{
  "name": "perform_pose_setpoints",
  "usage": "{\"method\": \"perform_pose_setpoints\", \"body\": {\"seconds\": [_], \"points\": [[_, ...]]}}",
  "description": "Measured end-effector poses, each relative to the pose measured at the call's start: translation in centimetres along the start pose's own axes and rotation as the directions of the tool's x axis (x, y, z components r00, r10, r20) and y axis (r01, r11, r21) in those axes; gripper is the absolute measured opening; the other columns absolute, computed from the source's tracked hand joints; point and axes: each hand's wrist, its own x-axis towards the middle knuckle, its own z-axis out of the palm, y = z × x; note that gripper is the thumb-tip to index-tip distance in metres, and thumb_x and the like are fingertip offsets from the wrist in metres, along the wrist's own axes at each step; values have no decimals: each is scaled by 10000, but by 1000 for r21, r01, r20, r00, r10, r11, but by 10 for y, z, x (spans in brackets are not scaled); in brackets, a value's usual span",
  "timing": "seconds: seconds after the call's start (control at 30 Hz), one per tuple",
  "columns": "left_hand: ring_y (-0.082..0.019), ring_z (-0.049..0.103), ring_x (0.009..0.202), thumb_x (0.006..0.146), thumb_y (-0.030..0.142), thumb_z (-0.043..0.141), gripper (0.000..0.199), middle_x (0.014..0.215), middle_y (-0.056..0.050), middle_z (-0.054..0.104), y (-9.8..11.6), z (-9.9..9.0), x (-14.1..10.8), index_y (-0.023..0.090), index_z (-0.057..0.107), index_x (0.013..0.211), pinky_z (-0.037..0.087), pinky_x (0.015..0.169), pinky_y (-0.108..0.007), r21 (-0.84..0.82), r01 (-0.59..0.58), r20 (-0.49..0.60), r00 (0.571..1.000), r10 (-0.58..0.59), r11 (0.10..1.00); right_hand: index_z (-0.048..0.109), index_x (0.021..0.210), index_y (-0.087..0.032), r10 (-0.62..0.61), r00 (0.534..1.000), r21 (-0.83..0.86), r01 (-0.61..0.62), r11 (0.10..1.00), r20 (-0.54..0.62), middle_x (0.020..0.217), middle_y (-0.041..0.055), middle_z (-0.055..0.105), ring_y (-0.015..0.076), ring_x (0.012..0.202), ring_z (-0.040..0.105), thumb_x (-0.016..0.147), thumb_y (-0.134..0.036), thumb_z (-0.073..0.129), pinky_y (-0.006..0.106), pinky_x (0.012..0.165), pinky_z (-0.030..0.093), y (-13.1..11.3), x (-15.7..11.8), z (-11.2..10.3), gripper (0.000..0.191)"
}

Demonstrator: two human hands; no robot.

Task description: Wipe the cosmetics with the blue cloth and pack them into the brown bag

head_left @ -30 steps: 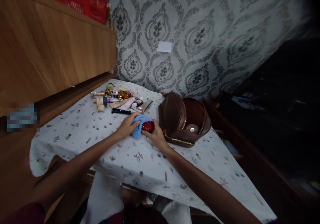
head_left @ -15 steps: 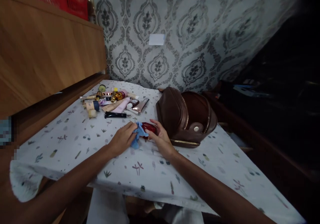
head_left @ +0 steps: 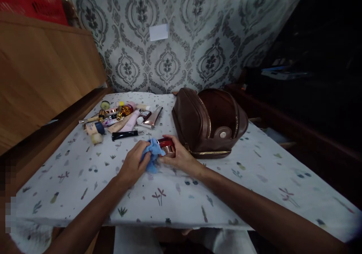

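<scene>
My right hand (head_left: 182,156) is closed around a small rounded container (head_left: 167,147), dark red on top with a shiny copper-coloured side; its exact kind I cannot make out. Bunched in the fingers of my left hand (head_left: 135,161) is a light blue cloth (head_left: 152,152), pressed against the container's left side. Both hands are just above the patterned tablecloth (head_left: 169,193). Close behind my right hand stands a brown leather bag (head_left: 195,122), its zipped top open. A black tube (head_left: 127,134) lies beyond my left hand.
A cluster of cosmetics lies at the back left, among them a pink tube (head_left: 132,120), an amber bottle (head_left: 127,110) and a jar with a dark blue band (head_left: 94,128). A wooden cabinet (head_left: 51,65) borders the left side. Patterned wallpaper (head_left: 166,63) rises behind the table.
The container has turned in my right hand, so its copper-coloured side now shows. My left hand and the cloth have shifted slightly along it. The camera view has moved a little.
</scene>
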Motion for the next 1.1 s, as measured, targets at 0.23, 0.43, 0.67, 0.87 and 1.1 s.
{"method": "perform_pose_setpoints", "body": {"seconds": [0.23,0.43,0.67,0.87,1.1], "points": [[-200,596,997,945,193,444,243,1053,-66,617,-5,0,0,199,583,1144,476,894,-327,45,-30,-118,992,35,999,573,1148,-213,-214,972,-395,159,905,-99,1046,42,677,200,909,655,730,-347,807,326,811,528,1,-1,2,498],[-204,604,998,952,209,446,284,1060,-71,611,-9,-2,0,215,633,1166,494,881,-339,-3,-31,-79,996,31,1000,625,1168,-228,-265,959,-439,195,877,-103,1035,43,675,182,842,635,716,-404,824,303,753,514,1,0,1,525],[-188,597,820,900,251,481,151,881,-29,629,-3,-6,5,200,618,939,479,773,-311,-23,95,-14,995,-95,995,626,1073,-197,-185,971,-436,103,894,-150,900,25,660,166,722,605,716,-485,796,299,655,482,1,0,0,489],[-156,527,658,860,281,476,144,697,15,551,0,-9,4,193,577,808,428,611,-274,-101,256,106,964,-245,962,574,1077,-209,-150,983,-390,98,916,-106,888,13,664,180,761,619,765,-498,760,298,680,487,-5,-3,0,464],[-202,604,866,906,272,479,219,940,-43,647,4,-5,2,196,631,1044,493,794,-324,-45,96,-48,994,-98,994,572,1180,-219,-238,969,-366,201,909,-59,987,25,685,196,868,655,792,-415,756,308,785,515,0,-2,0,472]]}}
